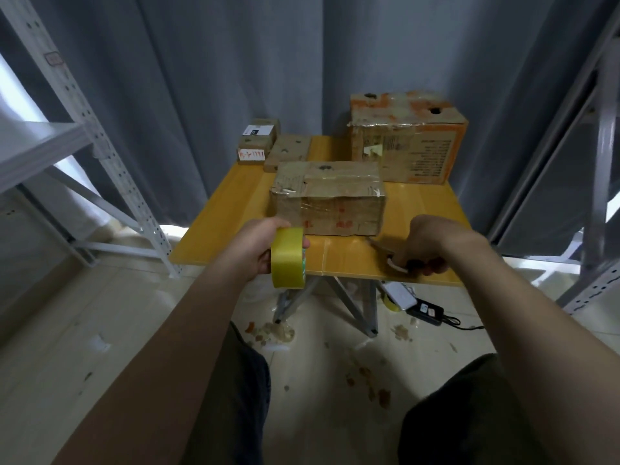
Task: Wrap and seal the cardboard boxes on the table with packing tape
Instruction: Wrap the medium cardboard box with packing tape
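A roll of yellow packing tape (288,263) is gripped by the left hand (255,246) at the near edge of the glossy yellow table (228,209). A blurred tool, possibly scissors (399,265), is clasped in the right hand (426,243). The nearest box (328,199), one of five worn, tape-patched cardboard ones, lies just beyond.

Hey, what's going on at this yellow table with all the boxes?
A person is getting set for taping. The left hand grips a yellow tape roll at the near edge of the table; the right hand holds what look like scissors. The nearest box sits just beyond both hands, with tape on it. No strip is drawn from the roll yet.
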Tool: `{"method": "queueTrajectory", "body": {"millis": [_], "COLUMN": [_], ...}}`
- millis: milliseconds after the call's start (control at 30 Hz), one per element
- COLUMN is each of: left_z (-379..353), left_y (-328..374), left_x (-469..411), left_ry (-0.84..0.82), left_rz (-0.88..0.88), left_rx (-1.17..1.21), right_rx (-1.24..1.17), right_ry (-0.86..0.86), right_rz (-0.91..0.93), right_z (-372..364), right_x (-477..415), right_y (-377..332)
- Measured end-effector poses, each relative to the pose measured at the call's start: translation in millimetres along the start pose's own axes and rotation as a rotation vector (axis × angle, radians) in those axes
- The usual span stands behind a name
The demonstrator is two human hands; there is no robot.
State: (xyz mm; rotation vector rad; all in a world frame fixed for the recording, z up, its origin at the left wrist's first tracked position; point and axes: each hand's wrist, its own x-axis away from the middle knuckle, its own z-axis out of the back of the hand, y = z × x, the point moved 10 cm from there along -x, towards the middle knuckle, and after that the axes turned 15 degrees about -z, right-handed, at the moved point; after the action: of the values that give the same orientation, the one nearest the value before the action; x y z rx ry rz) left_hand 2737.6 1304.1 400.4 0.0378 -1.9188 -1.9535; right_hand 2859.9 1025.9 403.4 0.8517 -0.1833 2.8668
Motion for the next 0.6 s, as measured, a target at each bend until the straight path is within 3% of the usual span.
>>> {"method": "queueTrajectory", "body": {"millis": [100,200,300,600], "left_z": [1.0,3.1,7.9,26.1], "left_y": [-0.5,-0.2,1.0,11.7], "left_x": [0.0,1.3,3.7,6.0], "left_ry": [0.005,0.007,0.007,0.025], "left_rz": [-0.018,-0.026,-0.036,-0.085], "left_rx": [0.017,0.026,0.009,-0.111], "right_rx": [0.068,-0.012,-0.137,-0.026], "right_ry": [-0.276,-0.425,-0.481,-0.533], "right_rz": [0.021,0.130,0.247,0.365], "right_z": [-5.3,-5.4,-3.8,-5.7], "right_x": [18.4,37.7,50.6,58.4], "right_y": [1.4,-9.4,-37.2,-101.2]}}
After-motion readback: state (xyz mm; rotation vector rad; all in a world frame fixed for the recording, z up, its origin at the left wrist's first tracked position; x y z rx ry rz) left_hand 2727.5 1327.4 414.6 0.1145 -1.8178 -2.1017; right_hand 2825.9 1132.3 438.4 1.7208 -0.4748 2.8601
